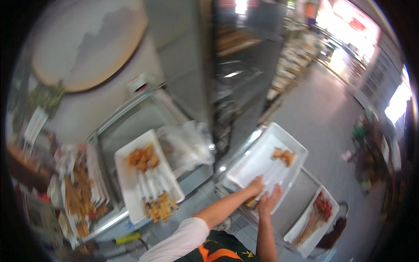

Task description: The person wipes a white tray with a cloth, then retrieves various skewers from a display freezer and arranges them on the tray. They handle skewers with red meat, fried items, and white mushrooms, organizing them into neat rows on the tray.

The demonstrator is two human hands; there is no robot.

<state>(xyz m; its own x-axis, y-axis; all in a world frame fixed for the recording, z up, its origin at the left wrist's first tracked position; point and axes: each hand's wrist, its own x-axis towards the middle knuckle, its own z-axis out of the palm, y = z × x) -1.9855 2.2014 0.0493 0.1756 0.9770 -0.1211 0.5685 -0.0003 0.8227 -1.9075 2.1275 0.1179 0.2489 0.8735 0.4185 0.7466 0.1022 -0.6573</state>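
A white plastic tray [253, 152] holds a few skewers with browned food pieces [284, 156] at their far ends. Over its near end, my left hand [256, 186] and my right hand [270, 199] are close together at the handle ends of these skewers; blur hides whether the fingers grip them. To the left, another white tray [126, 186] bears several skewers with orange-brown food [143, 158] and thick tan handles [160, 208]. Farther right, a narrower white tray [289, 234] contains thin wooden skewers with red meat [323, 206].
A metal counter [114, 127] on the left carries clear plastic bags [188, 144] and bundled wooden sticks [77, 193]. A metal cart or table [288, 209] supports the right-hand trays. Tall glass-fronted equipment [242, 78] stands behind, with a tiled floor [307, 108] beyond.
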